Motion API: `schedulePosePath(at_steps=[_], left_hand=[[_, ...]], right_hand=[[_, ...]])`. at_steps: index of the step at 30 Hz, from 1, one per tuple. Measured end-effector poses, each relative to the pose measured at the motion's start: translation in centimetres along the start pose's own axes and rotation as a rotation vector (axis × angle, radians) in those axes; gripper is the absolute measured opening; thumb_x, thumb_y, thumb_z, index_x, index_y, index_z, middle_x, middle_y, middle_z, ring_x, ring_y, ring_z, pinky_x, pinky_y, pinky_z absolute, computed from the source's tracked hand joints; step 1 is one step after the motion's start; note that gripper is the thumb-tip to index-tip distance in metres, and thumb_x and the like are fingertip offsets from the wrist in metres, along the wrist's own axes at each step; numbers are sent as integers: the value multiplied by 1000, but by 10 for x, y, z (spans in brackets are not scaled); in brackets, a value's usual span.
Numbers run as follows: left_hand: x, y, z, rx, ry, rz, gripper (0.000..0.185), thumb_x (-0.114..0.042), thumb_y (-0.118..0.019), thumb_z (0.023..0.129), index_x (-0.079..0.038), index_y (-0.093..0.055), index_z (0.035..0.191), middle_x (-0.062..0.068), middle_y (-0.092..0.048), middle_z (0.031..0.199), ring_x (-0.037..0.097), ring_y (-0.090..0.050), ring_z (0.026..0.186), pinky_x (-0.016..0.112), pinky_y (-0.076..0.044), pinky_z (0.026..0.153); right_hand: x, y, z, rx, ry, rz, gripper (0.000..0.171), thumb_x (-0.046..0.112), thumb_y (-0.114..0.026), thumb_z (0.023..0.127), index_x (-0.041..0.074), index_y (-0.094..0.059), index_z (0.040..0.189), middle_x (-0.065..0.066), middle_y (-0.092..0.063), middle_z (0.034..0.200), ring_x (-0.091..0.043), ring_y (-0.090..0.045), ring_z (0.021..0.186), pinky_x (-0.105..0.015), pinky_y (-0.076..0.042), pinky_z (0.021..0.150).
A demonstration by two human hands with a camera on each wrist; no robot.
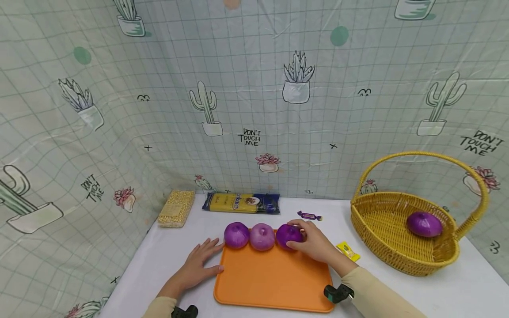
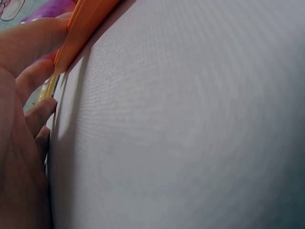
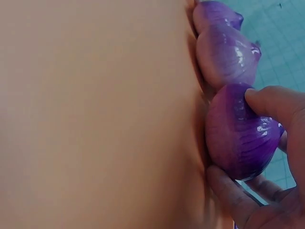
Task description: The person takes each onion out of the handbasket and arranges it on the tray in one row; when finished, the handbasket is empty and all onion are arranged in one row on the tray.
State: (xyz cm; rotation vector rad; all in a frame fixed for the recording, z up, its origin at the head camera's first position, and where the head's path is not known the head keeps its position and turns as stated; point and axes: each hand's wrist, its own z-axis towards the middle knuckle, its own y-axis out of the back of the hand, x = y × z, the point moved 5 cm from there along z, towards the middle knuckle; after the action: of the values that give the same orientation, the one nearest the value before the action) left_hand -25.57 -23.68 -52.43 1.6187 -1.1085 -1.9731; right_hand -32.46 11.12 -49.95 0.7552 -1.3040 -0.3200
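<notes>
Three purple onions stand in a row along the far edge of an orange tray. My right hand grips the rightmost dark purple onion, its thumb on the near side and fingers round the far side; the right wrist view shows the same grip on the onion. A paler onion sits in the middle, and another dark onion at the left end. Spread beside the tray's left edge, my left hand has its thumb and fingertips at the rim, near the left onion.
A yellow wicker basket with a tall handle stands at the right, holding another purple onion. Behind the tray lie a pasta packet, a bag of corn kernels and a purple-wrapped candy. A yellow-wrapped candy lies beside my right wrist.
</notes>
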Motion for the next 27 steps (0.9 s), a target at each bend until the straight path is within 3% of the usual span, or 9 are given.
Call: schedulePosePath(at_steps=[27], left_hand=[[-1, 1, 0, 9, 24, -1, 68, -41, -73, 93, -10, -52, 150, 20, -37, 160, 46, -19, 151, 68, -3, 120]], right_hand=[[5, 0, -5, 7, 61, -4, 60, 28, -81, 89, 14, -57, 143, -19, -56, 136, -35, -59, 116, -55, -51, 100]])
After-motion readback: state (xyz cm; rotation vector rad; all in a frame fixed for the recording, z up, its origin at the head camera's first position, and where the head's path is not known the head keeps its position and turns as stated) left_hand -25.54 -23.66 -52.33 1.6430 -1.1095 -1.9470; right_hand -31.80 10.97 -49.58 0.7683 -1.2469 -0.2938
